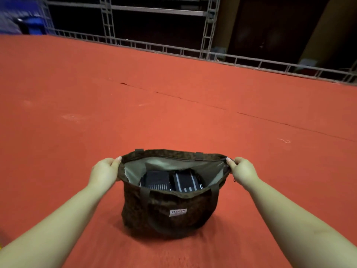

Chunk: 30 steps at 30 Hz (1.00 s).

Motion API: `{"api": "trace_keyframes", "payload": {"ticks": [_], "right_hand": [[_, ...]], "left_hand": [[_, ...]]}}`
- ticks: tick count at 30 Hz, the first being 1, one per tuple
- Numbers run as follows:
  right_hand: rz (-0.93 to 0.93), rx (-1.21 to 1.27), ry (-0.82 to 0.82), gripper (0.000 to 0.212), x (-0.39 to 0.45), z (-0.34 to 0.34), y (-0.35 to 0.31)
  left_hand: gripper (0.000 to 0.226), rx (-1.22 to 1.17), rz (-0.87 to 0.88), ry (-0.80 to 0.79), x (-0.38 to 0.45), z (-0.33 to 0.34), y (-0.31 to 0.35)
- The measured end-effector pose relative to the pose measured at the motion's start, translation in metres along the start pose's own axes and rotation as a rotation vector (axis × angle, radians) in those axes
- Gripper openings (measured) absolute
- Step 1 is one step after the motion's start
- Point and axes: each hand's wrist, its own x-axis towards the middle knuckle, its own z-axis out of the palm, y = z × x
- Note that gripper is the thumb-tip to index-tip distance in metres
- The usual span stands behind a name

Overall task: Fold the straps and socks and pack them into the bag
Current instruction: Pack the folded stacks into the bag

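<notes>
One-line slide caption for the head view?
Both hands, left and right, hold the brown bag open, folded striped items inside.

— Where does the camera sit?
— On the person's head, facing forward and tilted down, so both forearms run in from the bottom corners toward the middle.
— How near is it?
— Near: the brown bag [166, 207] stands low in the middle, its open mouth facing up into the lens, with the left hand [104, 171] and right hand [242, 170] at either end.
— And farther off?
— The wide lens takes in the red floor [173, 105] out to a metal truss railing [193, 49] along the top, its lines bowed.
— A second view?
— Only this one.
</notes>
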Motion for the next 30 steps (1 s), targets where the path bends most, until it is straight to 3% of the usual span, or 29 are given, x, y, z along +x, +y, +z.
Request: {"api": "trace_keyframes", "payload": {"ticks": [6, 18, 26, 30], "right_hand": [[0.012, -0.025, 0.128, 0.036, -0.017, -0.061, 0.016], [0.228, -0.106, 0.296, 0.039, -0.104, -0.126, 0.116], [0.394, -0.126, 0.233, 0.039, -0.135, -0.100, 0.168], [0.365, -0.168, 0.198, 0.037, -0.139, -0.100, 0.175]], "left_hand": [[0.042, -0.007, 0.137, -0.068, 0.005, 0.005, 0.053], [0.038, 0.033, 0.240, -0.364, -0.029, 0.088, 0.108], [0.025, 0.259, 0.276, -0.562, -0.033, 0.144, 0.099], [0.036, 0.390, 0.209, -0.633, 0.012, 0.196, 0.059]]}}
